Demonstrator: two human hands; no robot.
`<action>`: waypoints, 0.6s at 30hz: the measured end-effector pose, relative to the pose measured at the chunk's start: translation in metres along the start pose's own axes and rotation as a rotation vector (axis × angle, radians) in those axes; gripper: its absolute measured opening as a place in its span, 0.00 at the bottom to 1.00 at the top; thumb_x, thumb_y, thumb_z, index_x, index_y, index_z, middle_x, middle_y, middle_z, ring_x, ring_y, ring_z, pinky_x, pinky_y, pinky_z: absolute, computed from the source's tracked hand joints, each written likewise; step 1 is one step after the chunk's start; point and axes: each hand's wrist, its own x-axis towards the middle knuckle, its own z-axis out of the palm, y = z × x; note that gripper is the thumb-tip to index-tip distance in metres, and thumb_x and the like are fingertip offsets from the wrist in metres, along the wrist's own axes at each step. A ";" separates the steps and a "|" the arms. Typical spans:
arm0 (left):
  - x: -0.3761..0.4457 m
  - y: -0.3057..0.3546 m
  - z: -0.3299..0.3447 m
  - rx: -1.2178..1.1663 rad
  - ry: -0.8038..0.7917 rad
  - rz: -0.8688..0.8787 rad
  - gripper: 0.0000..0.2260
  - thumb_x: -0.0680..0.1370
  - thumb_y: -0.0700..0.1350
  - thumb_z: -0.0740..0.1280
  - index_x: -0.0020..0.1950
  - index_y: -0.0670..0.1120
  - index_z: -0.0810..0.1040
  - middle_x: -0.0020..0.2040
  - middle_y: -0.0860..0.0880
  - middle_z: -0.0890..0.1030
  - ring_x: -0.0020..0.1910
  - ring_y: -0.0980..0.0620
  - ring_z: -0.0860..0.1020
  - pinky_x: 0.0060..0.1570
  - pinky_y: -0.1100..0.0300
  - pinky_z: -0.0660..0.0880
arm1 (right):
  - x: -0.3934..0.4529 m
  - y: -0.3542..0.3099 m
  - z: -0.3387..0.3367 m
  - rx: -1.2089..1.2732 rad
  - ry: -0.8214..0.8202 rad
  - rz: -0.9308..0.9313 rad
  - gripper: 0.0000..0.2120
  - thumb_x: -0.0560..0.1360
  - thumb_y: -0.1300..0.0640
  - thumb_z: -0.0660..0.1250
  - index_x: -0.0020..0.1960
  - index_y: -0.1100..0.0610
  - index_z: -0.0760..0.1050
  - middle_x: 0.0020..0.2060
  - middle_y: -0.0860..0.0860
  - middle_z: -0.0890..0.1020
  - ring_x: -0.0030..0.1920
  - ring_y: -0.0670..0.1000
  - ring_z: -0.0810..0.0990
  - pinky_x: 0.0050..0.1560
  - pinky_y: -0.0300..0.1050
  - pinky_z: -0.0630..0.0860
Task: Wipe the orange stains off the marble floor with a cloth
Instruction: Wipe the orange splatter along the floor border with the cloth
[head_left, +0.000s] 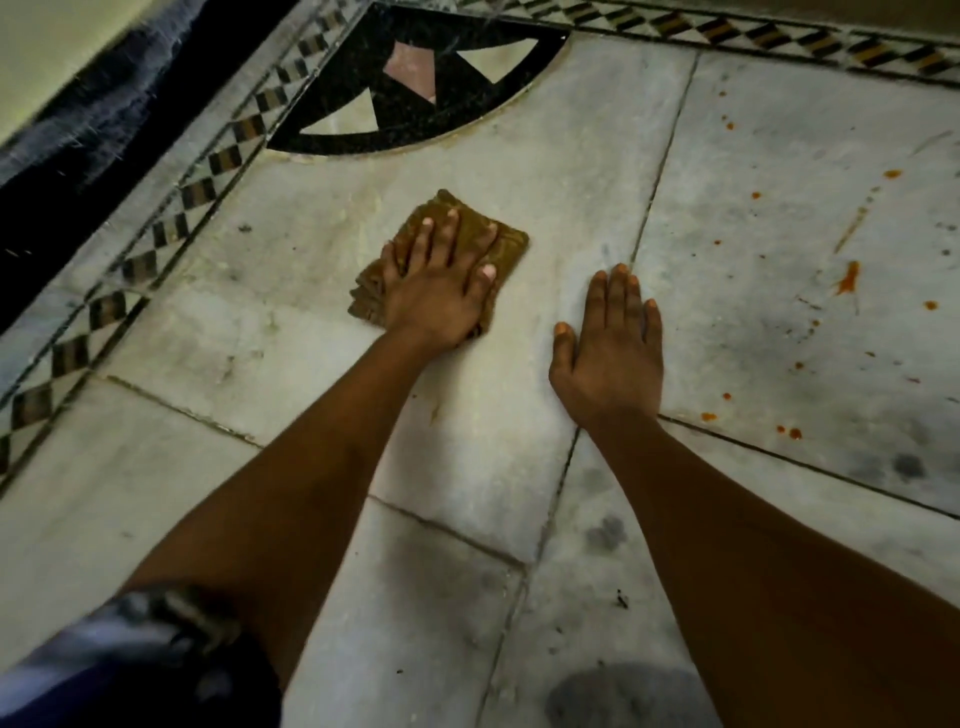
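A folded brown cloth (511, 243) lies on the white marble floor (311, 291) in the middle of the view. My left hand (441, 283) presses flat on the cloth with straight, spread fingers. My right hand (610, 353) rests flat on the bare marble to the right of the cloth, fingers straight, holding nothing. Orange stains (848, 278) are spattered over the slab to the right of my right hand, with more drops (789, 431) near the grout line. The slab under the cloth shows no orange.
A black quarter-circle inlay (332, 140) with pale triangles sits beyond the cloth. A checkered border strip (156, 244) runs along the left and the far edge. A dark skirting and wall (78, 130) rise at far left. Dark grey smudges (605, 532) mark the near slabs.
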 end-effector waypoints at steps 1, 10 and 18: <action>-0.009 0.007 0.003 -0.008 0.005 -0.013 0.22 0.81 0.59 0.44 0.76 0.62 0.47 0.78 0.51 0.44 0.77 0.49 0.42 0.70 0.43 0.37 | 0.000 0.000 0.000 0.000 -0.003 -0.002 0.34 0.75 0.45 0.42 0.76 0.61 0.46 0.76 0.58 0.49 0.76 0.55 0.46 0.73 0.50 0.40; -0.119 -0.042 0.015 0.025 0.031 0.103 0.24 0.75 0.64 0.39 0.72 0.66 0.44 0.78 0.54 0.48 0.76 0.51 0.46 0.70 0.47 0.39 | 0.000 0.002 0.000 -0.011 -0.027 -0.012 0.31 0.80 0.46 0.47 0.76 0.62 0.44 0.76 0.58 0.47 0.76 0.54 0.45 0.74 0.49 0.40; -0.078 -0.030 -0.002 -0.043 -0.039 -0.108 0.22 0.81 0.59 0.44 0.75 0.63 0.43 0.78 0.51 0.41 0.76 0.49 0.40 0.71 0.42 0.37 | 0.002 -0.002 -0.015 0.010 -0.176 0.006 0.32 0.81 0.45 0.46 0.76 0.61 0.39 0.76 0.58 0.42 0.76 0.55 0.41 0.73 0.50 0.38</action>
